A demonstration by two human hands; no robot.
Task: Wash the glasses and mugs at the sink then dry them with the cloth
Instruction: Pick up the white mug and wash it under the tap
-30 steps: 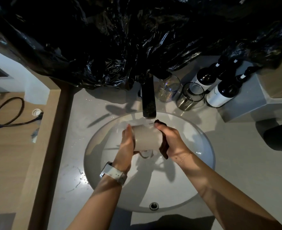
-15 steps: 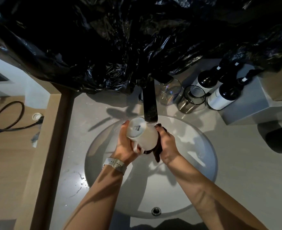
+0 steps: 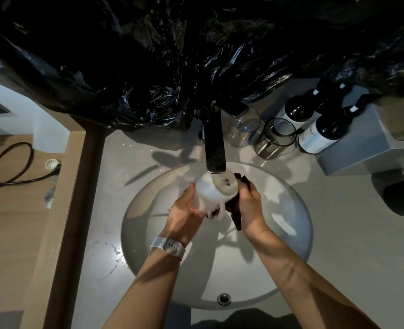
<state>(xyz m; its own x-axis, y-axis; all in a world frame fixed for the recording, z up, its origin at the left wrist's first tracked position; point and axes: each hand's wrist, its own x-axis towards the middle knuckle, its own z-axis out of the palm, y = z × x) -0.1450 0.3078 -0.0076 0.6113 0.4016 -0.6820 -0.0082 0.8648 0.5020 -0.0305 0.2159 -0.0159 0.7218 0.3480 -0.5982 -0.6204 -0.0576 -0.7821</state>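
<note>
A white mug [image 3: 216, 191] is held bottom-up over the round white sink [image 3: 289, 233], right under the dark tap [image 3: 215, 146]. My left hand [image 3: 186, 210] grips the mug's left side and wears a pale watch on its wrist. My right hand [image 3: 251, 205] presses a dark cloth [image 3: 236, 210] against the mug's right side, fingers curled round the cloth. The mug's handle points down toward me, blurred. A clear glass [image 3: 242, 128] and a dark-rimmed glass [image 3: 275, 138] stand on the counter behind the sink, right of the tap.
Two dark bottles [image 3: 319, 131] with white labels lie at the back right beside a grey box [image 3: 362, 148]. Black plastic sheeting [image 3: 196, 55] hangs over the back. A wooden ledge [image 3: 18, 222] with a black cable [image 3: 8, 165] runs along the left. The sink drain [image 3: 224, 298] is near me.
The mug has turned from lying sideways to bottom-up and risen close under the tap. Both hands moved up and slightly right with it.
</note>
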